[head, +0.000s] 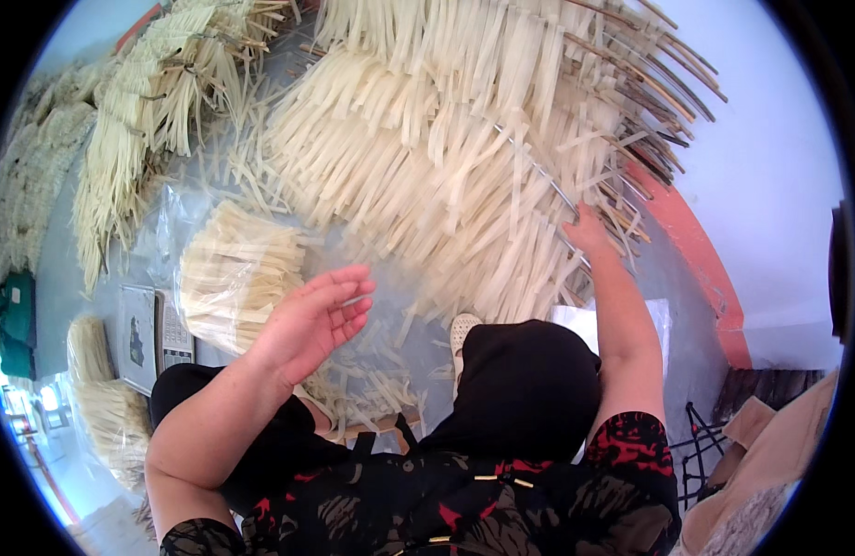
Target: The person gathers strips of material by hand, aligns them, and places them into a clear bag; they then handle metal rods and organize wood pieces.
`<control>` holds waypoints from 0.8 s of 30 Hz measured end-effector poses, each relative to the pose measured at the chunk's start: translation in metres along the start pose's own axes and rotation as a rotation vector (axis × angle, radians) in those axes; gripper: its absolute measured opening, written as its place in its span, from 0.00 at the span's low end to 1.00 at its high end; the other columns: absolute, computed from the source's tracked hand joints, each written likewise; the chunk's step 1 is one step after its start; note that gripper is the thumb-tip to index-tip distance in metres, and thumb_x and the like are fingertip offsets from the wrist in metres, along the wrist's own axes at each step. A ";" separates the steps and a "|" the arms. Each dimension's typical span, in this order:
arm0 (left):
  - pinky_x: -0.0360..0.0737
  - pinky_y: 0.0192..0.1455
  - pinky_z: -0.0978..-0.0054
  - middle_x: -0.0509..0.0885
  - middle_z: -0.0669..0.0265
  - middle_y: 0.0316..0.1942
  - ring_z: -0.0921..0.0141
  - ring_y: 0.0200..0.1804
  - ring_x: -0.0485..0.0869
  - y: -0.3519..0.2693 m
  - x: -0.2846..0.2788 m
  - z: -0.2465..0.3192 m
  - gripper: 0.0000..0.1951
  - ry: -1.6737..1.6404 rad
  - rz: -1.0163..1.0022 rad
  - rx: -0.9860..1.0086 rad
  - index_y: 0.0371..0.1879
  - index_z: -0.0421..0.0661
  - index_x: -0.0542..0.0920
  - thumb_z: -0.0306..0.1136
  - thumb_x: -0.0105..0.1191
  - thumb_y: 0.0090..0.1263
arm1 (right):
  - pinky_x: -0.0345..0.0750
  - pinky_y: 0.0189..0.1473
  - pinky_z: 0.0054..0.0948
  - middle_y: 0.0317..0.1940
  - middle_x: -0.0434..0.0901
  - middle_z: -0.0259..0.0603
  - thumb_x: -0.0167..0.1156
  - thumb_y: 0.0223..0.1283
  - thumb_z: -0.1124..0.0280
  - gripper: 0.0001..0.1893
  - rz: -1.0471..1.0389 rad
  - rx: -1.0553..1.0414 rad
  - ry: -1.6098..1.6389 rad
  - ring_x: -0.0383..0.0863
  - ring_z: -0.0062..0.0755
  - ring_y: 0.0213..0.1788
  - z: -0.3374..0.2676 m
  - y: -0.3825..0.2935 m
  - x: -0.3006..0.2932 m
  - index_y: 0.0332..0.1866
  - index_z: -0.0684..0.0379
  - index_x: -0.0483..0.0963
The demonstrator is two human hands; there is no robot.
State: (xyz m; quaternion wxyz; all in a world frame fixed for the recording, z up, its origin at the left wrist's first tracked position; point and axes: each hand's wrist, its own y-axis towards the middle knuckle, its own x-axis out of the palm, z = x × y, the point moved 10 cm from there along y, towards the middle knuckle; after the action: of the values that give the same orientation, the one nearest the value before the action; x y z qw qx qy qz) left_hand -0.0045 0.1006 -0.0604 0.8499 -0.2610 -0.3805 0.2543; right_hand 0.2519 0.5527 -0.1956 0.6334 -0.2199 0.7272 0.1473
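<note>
Before me lies a large heap of pale, flat dried strips (385, 160), apparently noodles, hung over sticks in overlapping layers. My right hand (588, 231) reaches to the heap's right side, its fingers closed around a thin metal rod (538, 167) that slants across the strips. My left hand (326, 316) is raised over the floor in front of my left knee, fingers loosely bent and apart from the thumb side, holding nothing. Just left of it, a clear plastic bag (236, 278) holds a bundle of the same strips.
A digital scale (173, 333) stands beside the bag. Another bagged bundle (111, 410) lies at lower left. More strips on sticks (149, 111) are piled at upper left. Bare stick ends (677, 76) jut toward the white wall (782, 174) at right. Broken strips (372, 389) litter the floor.
</note>
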 end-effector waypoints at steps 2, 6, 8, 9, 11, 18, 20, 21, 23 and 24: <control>0.78 0.53 0.74 0.81 0.68 0.47 0.73 0.48 0.79 0.012 -0.013 -0.012 0.16 -0.023 0.062 -0.096 0.55 0.47 0.74 0.29 0.54 0.69 | 0.70 0.63 0.40 0.58 0.74 0.58 0.62 0.52 0.58 0.37 -0.059 0.053 0.004 0.76 0.53 0.58 0.005 0.010 0.013 0.66 0.66 0.62; 0.78 0.54 0.73 0.81 0.68 0.47 0.73 0.47 0.80 0.028 -0.020 -0.014 0.16 -0.037 0.094 -0.120 0.55 0.46 0.74 0.29 0.54 0.70 | 0.75 0.55 0.41 0.45 0.82 0.54 0.62 0.52 0.56 0.26 -0.050 0.101 0.135 0.81 0.51 0.51 -0.008 0.021 0.010 0.53 0.62 0.74; 0.78 0.54 0.73 0.81 0.67 0.48 0.72 0.47 0.80 0.033 -0.014 -0.013 0.15 -0.012 0.057 -0.125 0.55 0.46 0.75 0.29 0.53 0.70 | 0.76 0.50 0.40 0.40 0.83 0.53 0.61 0.52 0.55 0.22 -0.155 0.115 0.247 0.82 0.50 0.46 -0.012 0.035 0.013 0.48 0.61 0.77; 0.78 0.54 0.73 0.81 0.67 0.48 0.72 0.47 0.80 0.034 -0.013 -0.013 0.15 -0.015 0.053 -0.127 0.55 0.46 0.75 0.29 0.53 0.70 | 0.78 0.45 0.40 0.34 0.84 0.51 0.61 0.53 0.54 0.19 -0.253 0.138 0.353 0.84 0.49 0.41 -0.012 0.039 0.020 0.42 0.59 0.80; 0.78 0.55 0.73 0.81 0.67 0.48 0.72 0.47 0.80 0.034 -0.012 -0.016 0.14 0.009 0.046 -0.152 0.54 0.46 0.75 0.29 0.53 0.70 | 0.77 0.41 0.39 0.32 0.84 0.50 0.61 0.53 0.53 0.19 -0.256 0.160 0.442 0.84 0.49 0.38 -0.019 0.050 0.021 0.39 0.59 0.81; 0.78 0.55 0.74 0.82 0.67 0.48 0.73 0.48 0.81 0.026 -0.019 -0.018 0.13 0.021 0.041 -0.140 0.54 0.45 0.76 0.29 0.51 0.71 | 0.77 0.34 0.39 0.28 0.82 0.46 0.61 0.56 0.51 0.18 0.248 -0.035 0.298 0.82 0.50 0.32 -0.065 0.028 -0.041 0.38 0.55 0.82; 0.77 0.55 0.76 0.82 0.67 0.49 0.75 0.49 0.80 0.022 -0.019 -0.017 0.13 0.028 0.017 -0.135 0.54 0.45 0.76 0.29 0.52 0.72 | 0.76 0.35 0.39 0.27 0.82 0.46 0.60 0.56 0.50 0.18 0.251 -0.042 0.297 0.82 0.50 0.32 -0.067 0.018 -0.044 0.38 0.55 0.82; 0.77 0.55 0.76 0.82 0.67 0.49 0.75 0.49 0.80 0.021 -0.021 -0.017 0.13 0.026 0.017 -0.132 0.54 0.45 0.76 0.29 0.52 0.72 | 0.76 0.35 0.40 0.27 0.82 0.47 0.60 0.57 0.50 0.18 0.251 -0.044 0.299 0.82 0.50 0.33 -0.068 0.012 -0.045 0.37 0.56 0.82; 0.79 0.54 0.75 0.82 0.67 0.50 0.74 0.48 0.81 0.020 -0.026 -0.017 0.13 0.065 0.029 -0.125 0.54 0.45 0.76 0.30 0.49 0.74 | 0.76 0.35 0.40 0.26 0.82 0.47 0.61 0.56 0.50 0.18 0.232 -0.036 0.327 0.82 0.50 0.32 -0.066 0.001 -0.043 0.37 0.56 0.82; 0.79 0.54 0.75 0.82 0.67 0.50 0.74 0.48 0.81 0.019 -0.026 -0.017 0.13 0.062 0.028 -0.122 0.54 0.45 0.76 0.30 0.49 0.74 | 0.76 0.34 0.40 0.26 0.82 0.46 0.61 0.56 0.51 0.18 0.213 -0.022 0.353 0.82 0.49 0.32 -0.062 -0.004 -0.042 0.37 0.56 0.82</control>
State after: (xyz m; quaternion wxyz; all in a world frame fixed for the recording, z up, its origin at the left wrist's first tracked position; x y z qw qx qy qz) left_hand -0.0109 0.0944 -0.0956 0.8403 -0.3254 -0.3650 0.2340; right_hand 0.2050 0.5238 -0.1440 0.4743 -0.1711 0.8445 0.1807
